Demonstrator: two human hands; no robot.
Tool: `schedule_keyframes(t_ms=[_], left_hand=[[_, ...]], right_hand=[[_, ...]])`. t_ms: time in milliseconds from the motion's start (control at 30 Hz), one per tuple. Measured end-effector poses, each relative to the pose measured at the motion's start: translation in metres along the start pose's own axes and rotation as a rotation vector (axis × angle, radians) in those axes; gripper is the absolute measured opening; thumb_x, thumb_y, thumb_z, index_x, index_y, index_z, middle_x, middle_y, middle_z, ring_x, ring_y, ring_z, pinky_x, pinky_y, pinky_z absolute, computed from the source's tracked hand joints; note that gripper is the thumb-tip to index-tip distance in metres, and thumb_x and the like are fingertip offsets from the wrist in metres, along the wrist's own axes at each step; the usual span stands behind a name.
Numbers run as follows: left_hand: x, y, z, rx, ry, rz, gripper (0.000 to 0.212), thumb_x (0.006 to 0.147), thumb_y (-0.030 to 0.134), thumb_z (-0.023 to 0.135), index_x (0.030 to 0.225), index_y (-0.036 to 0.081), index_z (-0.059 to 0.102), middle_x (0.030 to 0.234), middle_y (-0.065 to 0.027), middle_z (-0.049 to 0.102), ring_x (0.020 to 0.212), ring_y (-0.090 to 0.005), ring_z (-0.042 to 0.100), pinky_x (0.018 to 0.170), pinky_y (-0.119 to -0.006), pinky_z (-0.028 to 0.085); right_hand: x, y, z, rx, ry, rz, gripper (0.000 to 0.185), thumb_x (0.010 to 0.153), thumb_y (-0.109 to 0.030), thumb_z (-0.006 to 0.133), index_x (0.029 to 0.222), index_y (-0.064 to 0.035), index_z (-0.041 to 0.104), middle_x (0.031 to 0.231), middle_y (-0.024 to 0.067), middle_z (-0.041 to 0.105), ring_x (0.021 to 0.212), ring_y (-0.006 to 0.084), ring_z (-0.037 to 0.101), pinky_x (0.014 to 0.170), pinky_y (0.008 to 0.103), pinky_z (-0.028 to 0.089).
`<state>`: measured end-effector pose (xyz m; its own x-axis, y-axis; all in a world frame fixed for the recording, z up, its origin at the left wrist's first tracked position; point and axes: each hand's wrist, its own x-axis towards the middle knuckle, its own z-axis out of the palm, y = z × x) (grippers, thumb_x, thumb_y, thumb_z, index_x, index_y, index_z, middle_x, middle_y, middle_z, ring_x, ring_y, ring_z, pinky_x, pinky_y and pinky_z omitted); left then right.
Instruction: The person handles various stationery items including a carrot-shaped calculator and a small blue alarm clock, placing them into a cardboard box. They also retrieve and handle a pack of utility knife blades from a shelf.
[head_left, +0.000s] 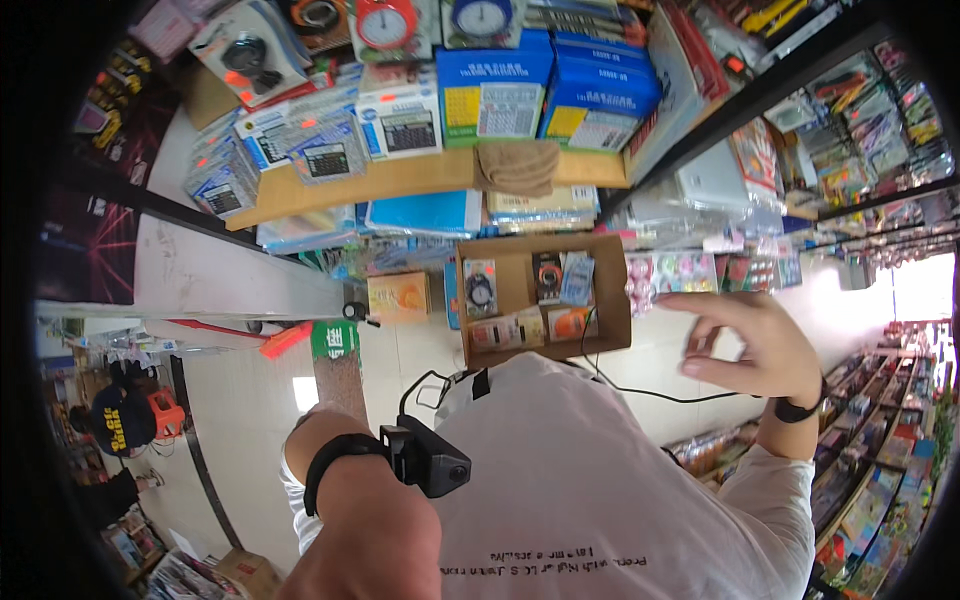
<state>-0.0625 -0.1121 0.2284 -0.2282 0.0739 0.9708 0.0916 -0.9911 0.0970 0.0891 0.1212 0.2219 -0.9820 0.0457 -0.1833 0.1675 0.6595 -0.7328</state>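
My right hand (757, 345) hangs in the air at the right, holding nothing, with its fingers bent and apart. My left hand (367, 547) is raised close to the lens at the bottom; its fingers run out of view. A small black camera sits on the left wristband. Before me is an open cardboard box (619, 300), with a packaged stopwatch (480, 289), a black boxed item (547, 277), blue-white packets (577, 277) and an orange-white pack (572, 324) inside. A folded brown cloth (517, 166) drapes over the wooden shelf's front edge (315, 199).
Calculator packs (401, 112) and blue boxes (491, 94) line the shelf, beneath red (385, 22) and blue stopwatches (480, 16). An orange carton (399, 296) stands left of the box. A black cable (675, 397) crosses at right. At far left, a person (116, 420) is near a red stool (166, 412).
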Motion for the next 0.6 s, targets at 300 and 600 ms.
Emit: schedule_keyframes(t_ms=[300,600], left_hand=[[-0.019,-0.022,0.034,-0.095,0.107,-0.031,0.021,0.072,-0.001,0.050,0.053,0.009,0.047,0.060,-0.0049,0.056,0.068,-0.0164,0.061,0.057,-0.027,0.040],[-0.015,-0.045,0.102,-0.075,0.033,-0.263,0.024,0.074,0.000,0.048,0.053,0.012,0.046,0.057,-0.0033,0.053,0.064,-0.0148,0.060,0.055,-0.026,0.038]], right_hand=[[-0.091,0.036,-0.002,0.058,0.319,0.257,0.050,0.073,-0.010,0.060,0.119,0.0034,0.046,0.065,0.0079,0.060,0.060,0.0143,0.059,0.061,0.0240,0.045],[-0.150,0.100,-0.036,0.053,0.537,0.327,0.046,0.078,-0.012,0.057,0.121,-0.0002,0.046,0.062,0.0032,0.054,0.060,0.0111,0.053,0.061,0.0242,0.042]])
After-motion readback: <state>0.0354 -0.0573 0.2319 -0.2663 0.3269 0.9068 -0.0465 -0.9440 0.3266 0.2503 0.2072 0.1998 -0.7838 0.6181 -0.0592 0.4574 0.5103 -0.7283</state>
